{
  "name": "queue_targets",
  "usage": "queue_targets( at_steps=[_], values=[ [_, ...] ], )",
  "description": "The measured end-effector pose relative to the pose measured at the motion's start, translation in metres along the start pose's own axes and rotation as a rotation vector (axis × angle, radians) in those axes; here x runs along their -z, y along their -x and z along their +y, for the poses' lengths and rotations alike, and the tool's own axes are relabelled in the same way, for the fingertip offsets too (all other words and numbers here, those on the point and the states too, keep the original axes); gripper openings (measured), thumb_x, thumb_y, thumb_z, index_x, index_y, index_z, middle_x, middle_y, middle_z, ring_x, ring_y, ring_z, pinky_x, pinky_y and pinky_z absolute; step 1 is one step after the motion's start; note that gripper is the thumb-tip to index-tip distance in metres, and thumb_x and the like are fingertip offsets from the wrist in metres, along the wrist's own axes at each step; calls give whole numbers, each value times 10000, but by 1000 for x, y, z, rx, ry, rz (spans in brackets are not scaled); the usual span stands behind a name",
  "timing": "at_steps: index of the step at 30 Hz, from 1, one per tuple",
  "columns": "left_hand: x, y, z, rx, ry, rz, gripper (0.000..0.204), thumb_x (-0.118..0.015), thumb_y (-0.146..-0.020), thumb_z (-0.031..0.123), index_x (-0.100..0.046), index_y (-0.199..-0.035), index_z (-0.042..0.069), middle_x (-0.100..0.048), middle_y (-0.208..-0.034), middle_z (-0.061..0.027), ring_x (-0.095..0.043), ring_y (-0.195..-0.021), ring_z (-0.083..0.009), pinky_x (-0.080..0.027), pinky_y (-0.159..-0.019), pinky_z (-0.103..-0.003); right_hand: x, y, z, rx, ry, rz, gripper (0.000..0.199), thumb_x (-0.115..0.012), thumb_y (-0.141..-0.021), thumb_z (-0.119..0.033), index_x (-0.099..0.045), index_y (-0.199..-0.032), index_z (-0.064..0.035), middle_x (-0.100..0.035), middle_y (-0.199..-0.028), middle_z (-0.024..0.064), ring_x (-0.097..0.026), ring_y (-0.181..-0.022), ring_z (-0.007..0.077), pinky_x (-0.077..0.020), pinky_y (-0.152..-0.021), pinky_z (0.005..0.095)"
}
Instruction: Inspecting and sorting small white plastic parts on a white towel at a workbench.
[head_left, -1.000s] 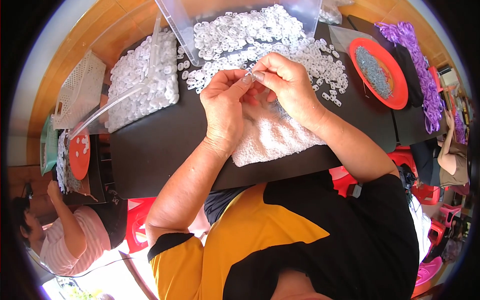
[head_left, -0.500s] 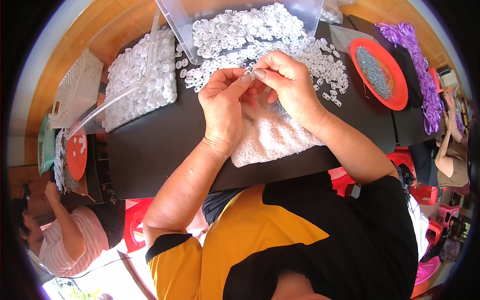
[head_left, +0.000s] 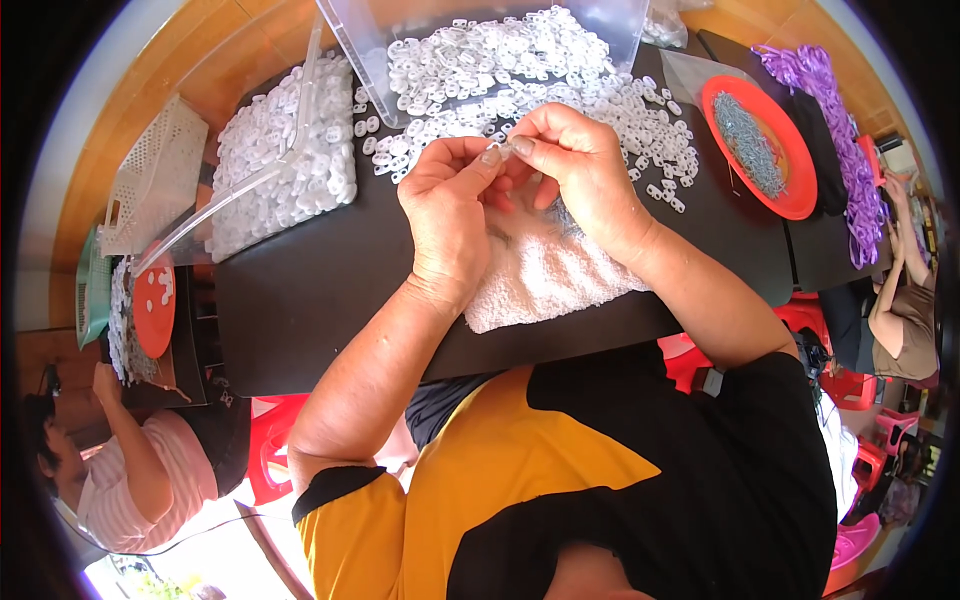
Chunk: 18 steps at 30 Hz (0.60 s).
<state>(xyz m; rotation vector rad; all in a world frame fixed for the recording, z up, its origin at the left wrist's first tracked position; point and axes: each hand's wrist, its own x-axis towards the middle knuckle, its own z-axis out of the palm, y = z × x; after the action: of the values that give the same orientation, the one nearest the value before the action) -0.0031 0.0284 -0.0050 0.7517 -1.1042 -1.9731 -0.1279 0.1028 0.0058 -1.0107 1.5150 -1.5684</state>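
Observation:
Over the near side of the piled parts, my left hand and my right hand meet fingertip to fingertip. Thumbs and forefingers of both pinch a small white plastic piece, mostly covered by the fingers. Under my wrists lies a folded pale pink towel. Some thin grey metal pieces show on it beside my right palm. Just beyond my hands, loose white oval plastic pieces with holes spread over the dark table.
A clear bin lies tipped at the back, spilling white pieces. Left stands another clear bin of white pieces. A red plate at right holds thin grey metal pieces, with purple ribbons beyond. People sit at both sides.
Almost nothing differs. Both hands keep the same pinch on the small white piece, and the whole view has shifted very slightly.

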Motion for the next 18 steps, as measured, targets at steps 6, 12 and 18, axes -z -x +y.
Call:
queue_targets(
  at_steps=[6, 12, 18],
  values=[
    [-1, 1, 2, 18, -26, 13, 115, -619, -890, 2, -576, -978, -57, -641, -817, -132, -584, -639, -195, -470, -614, -291, -2, 1, -2, -5, 50, 3, 74, -554, -942, -68, -612, -953, -24, -655, -815, 18, -626, -689, 69, -470, -498, 202],
    [-2, 2, -1, 0, -32, 24, 114, -621, -889, 4, -576, -974, -57, -642, -806, -133, -583, -627, -190, -467, -604, -291, -2, 2, 0, 8, 50, 13, 85, -545, -937, -58, -624, -926, -27, -654, -787, 11, -620, -667, 62, -468, -497, 201],
    [-2, 2, -1, -3, -57, 30, 73, -629, -887, 12, -584, -933, -23, -646, -774, -83, -559, -612, -122, -448, -554, -245, -9, -2, 16, 181, 125, 69, 115, -525, -836, 58, -615, -896, 17, -656, -762, 81, -606, -685, 144, -487, -632, 289]
  ],
)
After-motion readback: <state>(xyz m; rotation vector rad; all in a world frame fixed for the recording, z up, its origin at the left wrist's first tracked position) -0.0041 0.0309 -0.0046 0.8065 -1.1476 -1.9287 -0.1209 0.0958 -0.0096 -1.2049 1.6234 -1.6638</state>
